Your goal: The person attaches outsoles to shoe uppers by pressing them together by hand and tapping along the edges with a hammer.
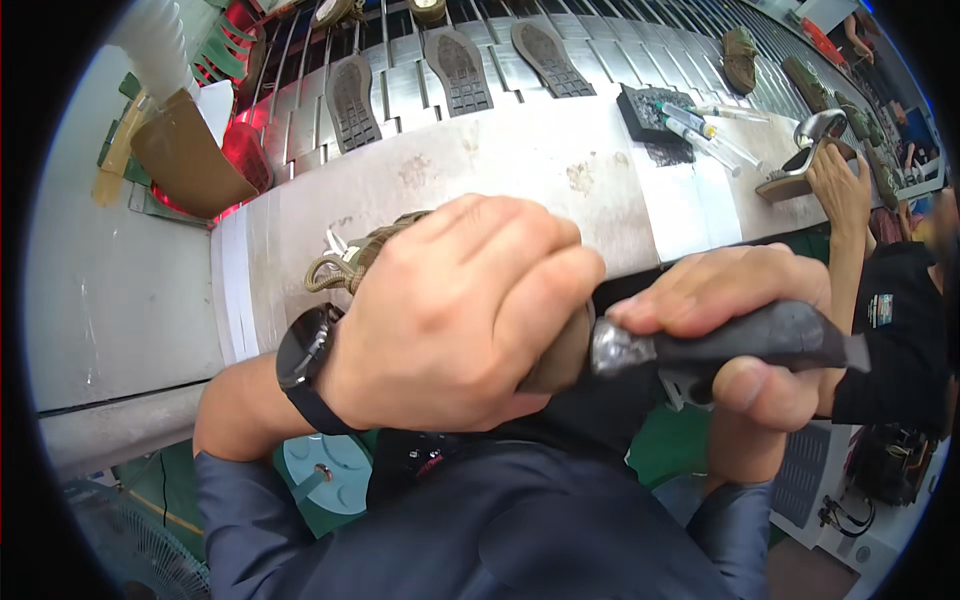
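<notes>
My left hand [470, 315], with a black watch on its wrist, is closed over an olive-brown lace-up shoe [378, 248]. The shoe's cord laces stick out behind the knuckles, and its other end shows below the fingers; the hand hides the middle. Close beside it on the right, my right hand [745, 290] grips a dark tool with a shiny rounded metal end [765, 338]. That metal end is at the shoe, though whether it touches cannot be told. Motion blurs the tool, so its exact kind is unclear.
Beyond the pale worktable [500, 160], shoe soles [457, 75] lie on a slatted metal conveyor [620, 50]. Syringes [705, 135] rest by a black block [650, 110]. A co-worker's hand [840, 185] holds a shoe part at right. A brown curved panel [190, 155] stands at left.
</notes>
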`<control>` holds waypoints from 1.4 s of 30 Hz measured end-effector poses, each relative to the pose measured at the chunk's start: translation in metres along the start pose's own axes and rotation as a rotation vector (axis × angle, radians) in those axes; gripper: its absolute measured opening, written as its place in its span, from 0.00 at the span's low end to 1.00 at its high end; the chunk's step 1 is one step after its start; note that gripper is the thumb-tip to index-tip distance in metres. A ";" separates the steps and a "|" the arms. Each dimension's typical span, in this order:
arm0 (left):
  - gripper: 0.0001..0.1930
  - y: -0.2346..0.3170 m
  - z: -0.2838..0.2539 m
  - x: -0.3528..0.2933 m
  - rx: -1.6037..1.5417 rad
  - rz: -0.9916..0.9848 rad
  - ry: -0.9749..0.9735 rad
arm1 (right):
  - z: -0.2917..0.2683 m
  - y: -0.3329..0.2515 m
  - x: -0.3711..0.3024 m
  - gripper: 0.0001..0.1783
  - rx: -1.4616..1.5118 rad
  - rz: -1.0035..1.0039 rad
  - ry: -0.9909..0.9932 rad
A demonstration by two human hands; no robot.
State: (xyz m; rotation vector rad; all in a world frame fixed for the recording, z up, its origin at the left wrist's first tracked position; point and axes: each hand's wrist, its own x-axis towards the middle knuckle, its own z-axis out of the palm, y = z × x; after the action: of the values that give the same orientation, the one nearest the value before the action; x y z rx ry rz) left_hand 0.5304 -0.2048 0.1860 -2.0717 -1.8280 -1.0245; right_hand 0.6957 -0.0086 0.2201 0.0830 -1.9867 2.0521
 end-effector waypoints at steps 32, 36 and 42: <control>0.53 -0.035 0.035 -0.075 0.394 -0.167 -0.409 | 0.051 0.167 -0.085 0.16 0.630 0.196 0.506; 0.54 -0.035 0.036 -0.074 0.372 -0.154 -0.412 | 0.016 0.143 -0.065 0.17 0.059 0.103 0.172; 0.52 -0.038 0.034 -0.081 0.363 -0.146 -0.410 | -0.003 0.127 -0.029 0.14 -0.266 -0.053 -0.116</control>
State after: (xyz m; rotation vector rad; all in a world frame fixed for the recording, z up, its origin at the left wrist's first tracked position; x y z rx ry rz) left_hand 0.5071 -0.2415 0.1010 -2.0473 -2.1823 -0.2627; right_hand 0.6933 -0.0114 0.0901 0.2008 -2.2823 1.7701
